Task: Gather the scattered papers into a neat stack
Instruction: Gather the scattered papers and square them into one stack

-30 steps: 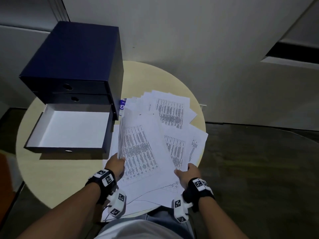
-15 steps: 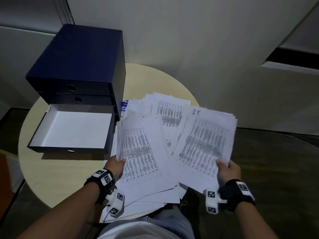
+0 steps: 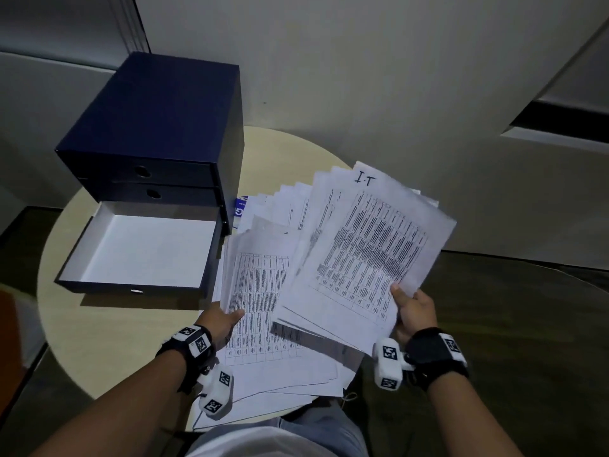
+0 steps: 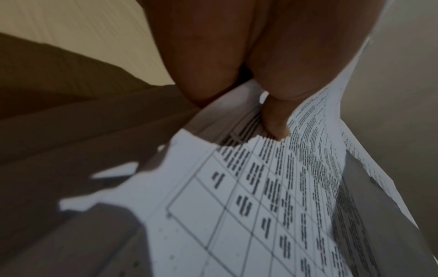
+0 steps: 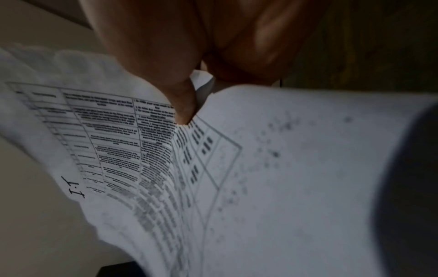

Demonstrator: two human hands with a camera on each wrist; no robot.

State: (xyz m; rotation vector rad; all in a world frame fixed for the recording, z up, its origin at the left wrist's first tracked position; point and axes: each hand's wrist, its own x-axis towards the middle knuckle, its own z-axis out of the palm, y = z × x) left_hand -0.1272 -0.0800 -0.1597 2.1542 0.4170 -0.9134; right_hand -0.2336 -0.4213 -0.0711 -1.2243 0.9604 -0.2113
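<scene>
Papers are held in bunches by the left hand and right hand; one neat stack is not made yet.

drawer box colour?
Dark navy blue drawer box, white inside the open drawer; head view.

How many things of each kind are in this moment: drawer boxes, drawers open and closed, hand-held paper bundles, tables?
Drawer box: 1
Closed drawers: 2
Open drawer: 1
Paper bundles held, one in the left hand at, one in the right hand at: 2
Round table: 1
Total: 7
More loose sheets lie on the table; their number cannot be told.
</scene>
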